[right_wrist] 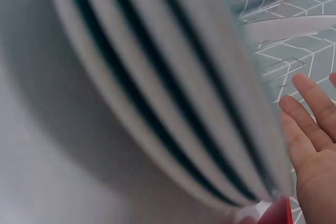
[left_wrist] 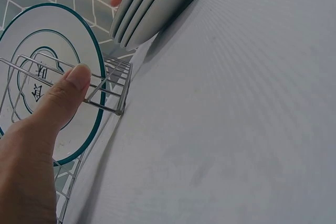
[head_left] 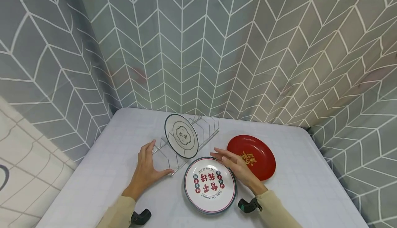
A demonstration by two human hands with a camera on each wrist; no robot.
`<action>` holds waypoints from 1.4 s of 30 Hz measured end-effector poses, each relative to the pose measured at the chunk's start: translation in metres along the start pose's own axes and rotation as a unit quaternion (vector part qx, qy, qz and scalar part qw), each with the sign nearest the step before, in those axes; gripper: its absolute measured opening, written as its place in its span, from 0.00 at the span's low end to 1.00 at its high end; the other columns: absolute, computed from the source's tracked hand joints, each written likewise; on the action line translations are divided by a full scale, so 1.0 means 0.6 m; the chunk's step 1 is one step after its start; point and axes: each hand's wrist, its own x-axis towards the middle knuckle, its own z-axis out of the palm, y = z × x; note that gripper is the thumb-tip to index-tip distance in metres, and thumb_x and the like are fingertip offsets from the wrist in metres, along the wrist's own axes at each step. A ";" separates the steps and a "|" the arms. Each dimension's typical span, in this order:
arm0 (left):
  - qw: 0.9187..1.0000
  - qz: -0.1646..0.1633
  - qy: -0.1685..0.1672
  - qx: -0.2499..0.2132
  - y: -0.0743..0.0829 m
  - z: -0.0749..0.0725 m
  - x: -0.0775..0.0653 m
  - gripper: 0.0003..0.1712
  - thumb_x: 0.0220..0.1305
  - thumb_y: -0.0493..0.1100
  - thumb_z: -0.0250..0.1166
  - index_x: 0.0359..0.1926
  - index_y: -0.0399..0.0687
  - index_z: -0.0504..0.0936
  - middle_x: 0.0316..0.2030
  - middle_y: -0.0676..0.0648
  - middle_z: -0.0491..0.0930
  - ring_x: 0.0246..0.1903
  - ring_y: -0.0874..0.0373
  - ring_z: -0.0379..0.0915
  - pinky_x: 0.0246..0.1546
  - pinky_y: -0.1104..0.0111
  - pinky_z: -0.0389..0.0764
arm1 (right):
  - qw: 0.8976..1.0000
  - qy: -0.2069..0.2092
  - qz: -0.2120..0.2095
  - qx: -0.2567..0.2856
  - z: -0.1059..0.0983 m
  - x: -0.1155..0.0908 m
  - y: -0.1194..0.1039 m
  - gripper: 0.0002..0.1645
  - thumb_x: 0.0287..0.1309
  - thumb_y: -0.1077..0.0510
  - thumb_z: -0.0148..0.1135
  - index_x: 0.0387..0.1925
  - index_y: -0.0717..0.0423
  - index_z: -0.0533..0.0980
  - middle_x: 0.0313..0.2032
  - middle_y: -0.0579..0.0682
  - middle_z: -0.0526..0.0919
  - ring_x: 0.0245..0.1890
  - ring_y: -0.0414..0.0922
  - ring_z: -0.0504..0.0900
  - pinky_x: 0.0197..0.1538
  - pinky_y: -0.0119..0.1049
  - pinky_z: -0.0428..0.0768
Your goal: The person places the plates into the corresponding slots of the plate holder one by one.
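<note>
My left hand (head_left: 146, 171) spans the near end of a wire dish rack (head_left: 204, 141), holding it between thumb and fingers. In the left wrist view the thumb (left_wrist: 65, 93) lies on the rack's wire. A white plate with a dark green rim (head_left: 173, 128) stands on edge in the rack. Right of the rack lies a stack of white plates (head_left: 211, 204); the top one bears red lettering. My right hand (head_left: 237, 167) is at the stack's upper right edge, fingers extended and holding nothing. The right wrist view shows the stacked rims (right_wrist: 173, 77) close up, beside the loosely spread fingers.
A red oval plate (head_left: 252, 148) with gold lettering lies beyond the right hand. Everything stands on a white-covered table (head_left: 297, 172). A grey patterned curtain (head_left: 198, 48) hangs behind the table and along its sides.
</note>
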 end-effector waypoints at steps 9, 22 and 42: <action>1.000 0.003 0.002 -0.001 0.000 -0.001 0.002 0.79 0.26 0.73 0.78 0.73 0.34 0.54 0.61 0.35 0.61 0.58 0.43 0.60 0.56 0.53 0.66 | 0.999 0.006 -0.036 0.040 -0.015 -0.004 0.012 0.27 0.75 0.57 0.41 0.69 0.67 0.62 0.65 0.65 0.71 0.64 0.39 0.75 0.63 0.30 0.71; 1.000 -0.010 -0.006 -0.001 0.005 -0.004 0.002 0.80 0.24 0.69 0.81 0.74 0.36 0.53 0.62 0.35 0.61 0.59 0.43 0.60 0.56 0.53 0.67 | 0.998 0.001 -0.048 0.034 -0.046 -0.013 0.016 0.28 0.76 0.56 0.37 0.69 0.72 0.59 0.65 0.65 0.71 0.64 0.36 0.74 0.65 0.30 0.70; 1.000 -0.014 0.000 -0.008 0.003 -0.002 -0.002 0.78 0.28 0.76 0.75 0.73 0.35 0.54 0.62 0.35 0.62 0.58 0.42 0.61 0.56 0.49 0.69 | 0.996 -0.025 -0.024 -0.087 -0.058 -0.034 0.032 0.33 0.68 0.63 0.53 0.71 0.67 0.57 0.67 0.67 0.67 0.68 0.56 0.68 0.62 0.23 0.69</action>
